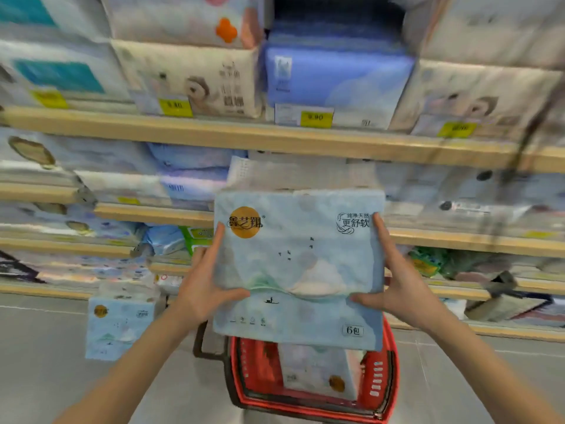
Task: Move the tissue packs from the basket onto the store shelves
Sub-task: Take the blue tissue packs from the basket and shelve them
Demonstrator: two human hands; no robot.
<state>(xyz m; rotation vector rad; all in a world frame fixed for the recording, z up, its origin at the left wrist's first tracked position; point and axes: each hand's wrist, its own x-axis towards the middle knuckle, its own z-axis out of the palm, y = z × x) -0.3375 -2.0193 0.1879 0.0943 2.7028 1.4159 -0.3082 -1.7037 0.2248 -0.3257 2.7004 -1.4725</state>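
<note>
Currently mid-transfer, one pack in the air.
Held pack: pale blue tissue pack (298, 270), printed face toward the camera, lifted clear of the basket and in front of the shelves; not on any shelf yet.
Left hand: left hand (203, 286) grasps the pack's left edge, thumb on the front face, fingers along the side.
Right hand: right hand (400, 286) grasps the right edge the same way, thumb on the front.
Basket: red basket (386, 377) sits on the floor directly below the held pack; dark handle folded out to its left.
Left in basket: at least one more pack (321, 371) visible inside, lying tilted. The held pack hides part of the interior, so the full count cannot be told.
Floor pack: a matching pack (117, 325) stands upright on the floor just left of the basket, near the bottom shelf; looks like it also needs shelving.
Shelves: wooden shelves (275, 139) already crowded with assorted tissue packs and yellow price tags; view is motion-blurred, so no free slot can be picked out.
Progress: judged partway; which shelved packs came from the basket cannot be told. Remaining: place this pack, then the basket pack, probably the floor one.
</note>
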